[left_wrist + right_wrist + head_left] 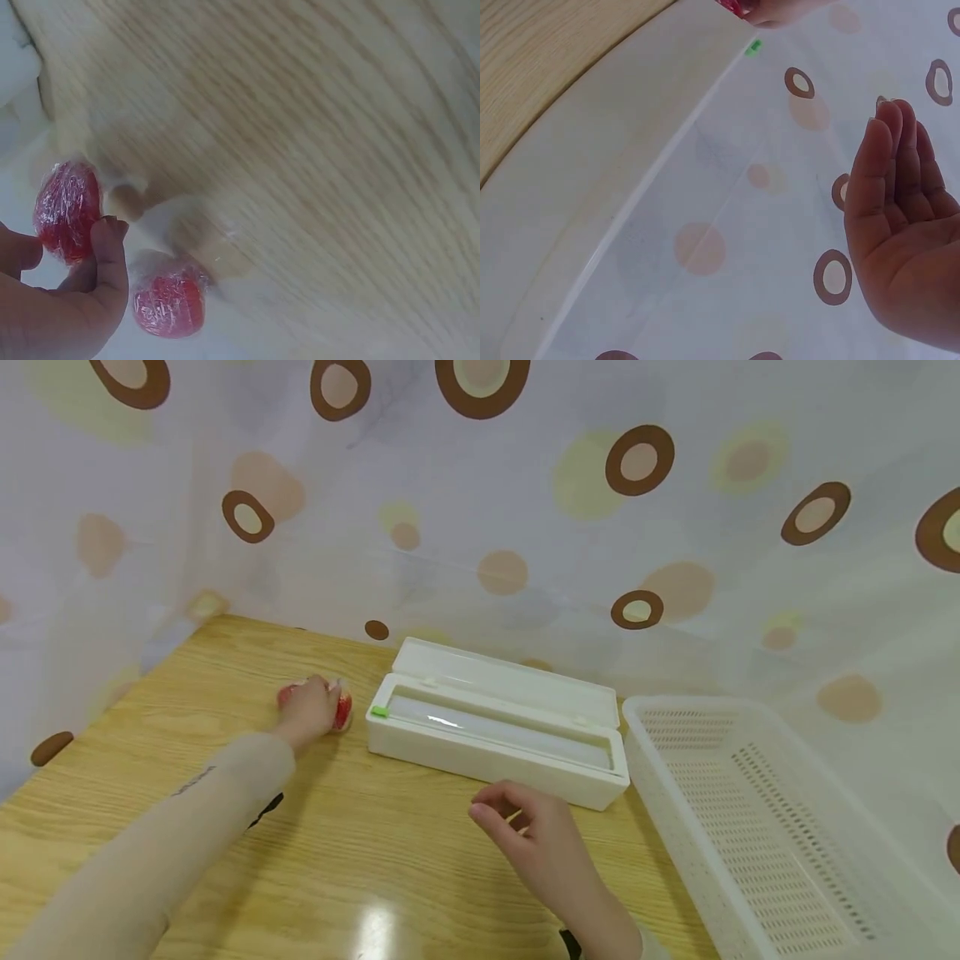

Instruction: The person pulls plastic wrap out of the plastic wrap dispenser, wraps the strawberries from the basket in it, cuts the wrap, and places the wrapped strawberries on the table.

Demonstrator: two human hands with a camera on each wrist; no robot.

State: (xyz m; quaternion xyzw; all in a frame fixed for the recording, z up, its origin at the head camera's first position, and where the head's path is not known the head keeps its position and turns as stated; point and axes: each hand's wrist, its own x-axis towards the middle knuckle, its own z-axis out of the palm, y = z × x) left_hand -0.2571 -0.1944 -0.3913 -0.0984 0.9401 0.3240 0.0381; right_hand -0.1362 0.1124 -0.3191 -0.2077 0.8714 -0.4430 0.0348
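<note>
My left hand (309,710) is at the left of the tabletop, pinching a round red fruit wrapped in clear film (69,210) between thumb and fingers. A second film-wrapped red fruit (171,304) lies beside that hand. The fruit's exact kind cannot be told through the film. To the right sits a white cling film dispenser (480,764), its lid (510,681) raised. Inside lies a roll of film (495,731), and a green slide cutter (380,712) is at the left end. My right hand (536,839) hovers before the dispenser with relaxed fingers, holding nothing.
A white perforated plastic basket (720,852) stands at the right, close to the dispenser's right end. Behind the wooden table (360,827) hangs a pale curtain (450,527) with brown and beige rings.
</note>
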